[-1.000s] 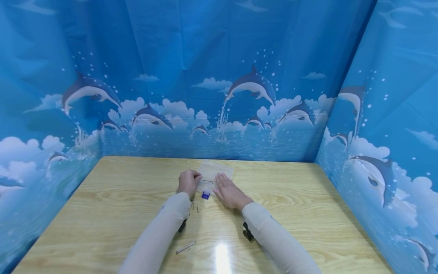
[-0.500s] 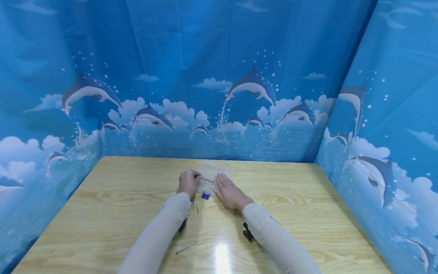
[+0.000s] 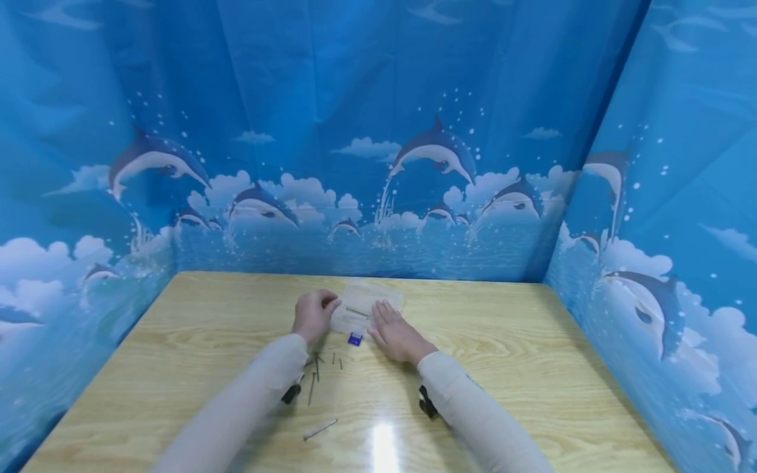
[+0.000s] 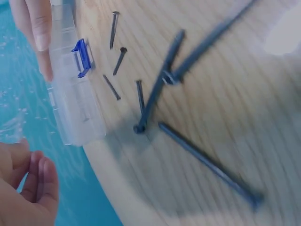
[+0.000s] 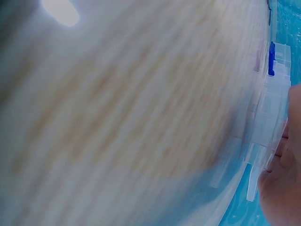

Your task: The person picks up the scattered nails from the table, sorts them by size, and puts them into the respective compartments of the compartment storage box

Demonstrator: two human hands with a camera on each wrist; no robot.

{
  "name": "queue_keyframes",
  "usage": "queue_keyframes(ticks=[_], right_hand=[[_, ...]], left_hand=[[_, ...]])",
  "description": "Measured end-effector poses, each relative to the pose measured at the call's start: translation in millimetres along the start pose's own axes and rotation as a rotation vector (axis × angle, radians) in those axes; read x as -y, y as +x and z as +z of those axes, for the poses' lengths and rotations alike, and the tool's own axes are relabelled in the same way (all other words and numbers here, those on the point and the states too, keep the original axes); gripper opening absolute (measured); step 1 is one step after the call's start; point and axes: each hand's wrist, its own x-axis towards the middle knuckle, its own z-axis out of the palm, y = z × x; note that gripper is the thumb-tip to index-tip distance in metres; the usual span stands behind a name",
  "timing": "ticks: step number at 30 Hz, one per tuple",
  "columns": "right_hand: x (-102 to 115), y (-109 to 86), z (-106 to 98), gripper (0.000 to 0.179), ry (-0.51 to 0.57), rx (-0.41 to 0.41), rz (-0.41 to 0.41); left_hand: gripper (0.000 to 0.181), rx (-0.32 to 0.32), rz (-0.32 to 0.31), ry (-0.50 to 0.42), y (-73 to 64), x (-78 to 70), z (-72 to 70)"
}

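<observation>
A clear plastic box (image 3: 381, 290) lies on the bench (image 3: 491, 341), its blue latch (image 3: 355, 339) at six o'clock. From four o'clock the right hand (image 3: 399, 335) rests on it with straight fingers; a light press should keep it from sliding. At nine o'clock the left hand (image 3: 313, 315) has bent fingers near its thumb; I cannot tell whether it holds anything. Loose nails (image 4: 150, 102) at seven o'clock would handle best singly, by the shank. The left wrist view brings out their heads; only the head view shows a nail-like bar (image 3: 357, 312) in the box.
</observation>
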Motion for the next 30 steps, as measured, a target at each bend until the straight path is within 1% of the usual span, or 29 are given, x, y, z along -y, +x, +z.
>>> queue_keyframes(ticks=[5,9,11,17,24,27,30], right_hand=[[0,-0.3,5,0.061,0.003,0.008,-0.003],[1,-0.6,6,0.062,0.007,0.001,-0.005],[0,-0.8,6,0.062,0.007,-0.005,-0.003],[-2,-0.2,4,0.062,-0.014,-0.011,-0.010],[-2,0.0,2,0.061,-0.019,-0.016,-0.021],[-1,-0.2,2,0.061,-0.022,-0.019,-0.024],[-1,-0.4,2,0.061,-0.021,-0.018,-0.023]], left_hand=[[0.022,0.052,0.025,0.033,-15.7,12.8,-19.9],[0.021,0.085,0.048,0.037,-28.9,25.1,-35.9],[0.022,0.100,0.070,0.046,-35.0,32.0,-42.3],[0.023,0.145,0.080,0.072,-54.8,50.8,-58.8],[0.024,0.189,0.040,0.087,-83.0,70.6,-74.2],[0.026,0.205,0.004,0.091,-92.3,75.7,-78.8],[0.027,0.219,-0.033,0.094,-99.0,78.6,-80.1]])
